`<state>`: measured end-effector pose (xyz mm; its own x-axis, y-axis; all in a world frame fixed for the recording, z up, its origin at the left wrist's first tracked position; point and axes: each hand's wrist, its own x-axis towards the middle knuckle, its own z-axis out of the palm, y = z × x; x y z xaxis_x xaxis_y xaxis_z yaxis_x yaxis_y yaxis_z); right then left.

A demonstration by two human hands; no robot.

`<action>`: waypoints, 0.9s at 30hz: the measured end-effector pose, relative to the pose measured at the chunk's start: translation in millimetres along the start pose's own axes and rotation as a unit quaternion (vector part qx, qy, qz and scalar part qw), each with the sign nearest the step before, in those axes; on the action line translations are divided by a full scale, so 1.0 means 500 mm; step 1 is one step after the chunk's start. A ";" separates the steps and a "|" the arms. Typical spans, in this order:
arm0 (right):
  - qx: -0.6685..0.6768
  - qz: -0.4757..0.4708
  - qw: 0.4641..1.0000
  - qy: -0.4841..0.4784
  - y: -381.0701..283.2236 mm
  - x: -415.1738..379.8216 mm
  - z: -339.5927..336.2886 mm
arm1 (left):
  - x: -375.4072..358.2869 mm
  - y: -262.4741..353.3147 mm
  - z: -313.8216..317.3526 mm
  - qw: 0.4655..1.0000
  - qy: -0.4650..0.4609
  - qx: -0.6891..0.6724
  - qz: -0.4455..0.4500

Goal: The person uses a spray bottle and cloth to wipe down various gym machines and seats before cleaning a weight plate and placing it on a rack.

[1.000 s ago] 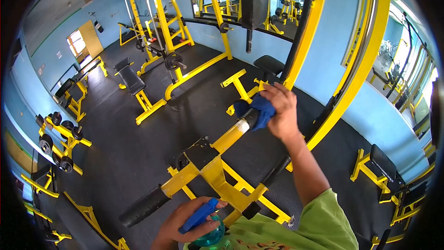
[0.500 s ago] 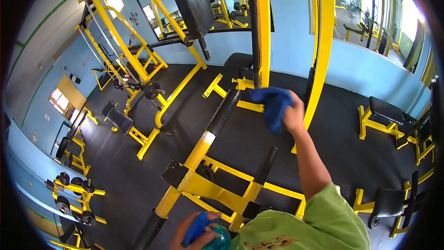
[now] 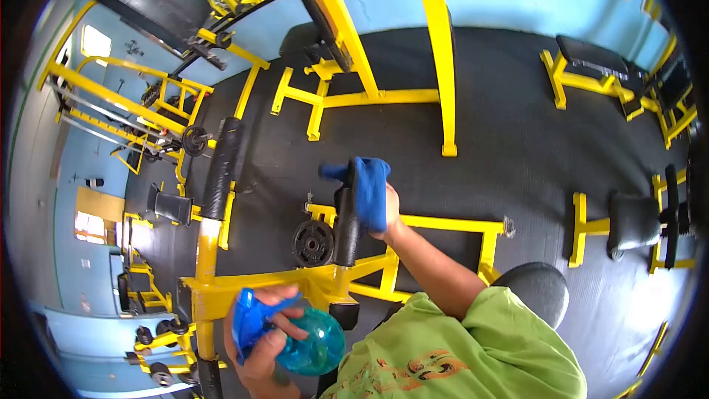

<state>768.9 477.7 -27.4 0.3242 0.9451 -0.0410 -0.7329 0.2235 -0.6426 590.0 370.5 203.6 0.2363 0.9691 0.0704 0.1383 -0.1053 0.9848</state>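
My left hand [image 3: 262, 351], low in view, grips a spray bottle [image 3: 316, 345] with a blue trigger head and a clear teal body. The fingers wrap round its neck and trigger. My right hand [image 3: 391, 214] holds a blue cloth [image 3: 371, 191] against the upper part of a black padded handle [image 3: 346, 233]. The cloth drapes over the handle's top and side, and it hides part of my fingers. This handle rises from a yellow machine frame [image 3: 255, 284]. A longer black grip [image 3: 224, 170] stands on the same frame to the left.
Behind the handle lies a black weight plate [image 3: 313, 243]. A yellow upright [image 3: 442, 66] rises ahead. At the right are a padded bench [image 3: 591, 55] and a black seat [image 3: 634, 225]. A dark round pad [image 3: 539, 292] is beside my body. Dumbbells sit on a rack [image 3: 173, 336] lower left.
My right hand has brought the cloth down and left onto the shorter black handle. The spray bottle has come up further into view. My view has turned to the right and down.
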 end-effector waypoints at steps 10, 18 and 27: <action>-0.283 0.090 0.917 -0.267 0.138 -0.237 -0.062 | 0.136 -0.018 0.024 0.987 -0.001 0.097 0.125; -0.227 0.003 0.960 -0.162 0.308 -0.223 0.018 | 0.171 -0.066 0.032 0.960 0.047 0.219 0.171; -0.587 0.265 0.742 -0.187 0.528 -0.165 -0.274 | 0.189 -0.046 0.010 0.948 0.098 0.158 0.258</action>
<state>630.6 426.3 -298.3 -0.1734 0.8750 -0.4520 0.3985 -0.3574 -0.8447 613.9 463.2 186.6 0.1716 0.7905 0.5880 0.3421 -0.6075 0.7168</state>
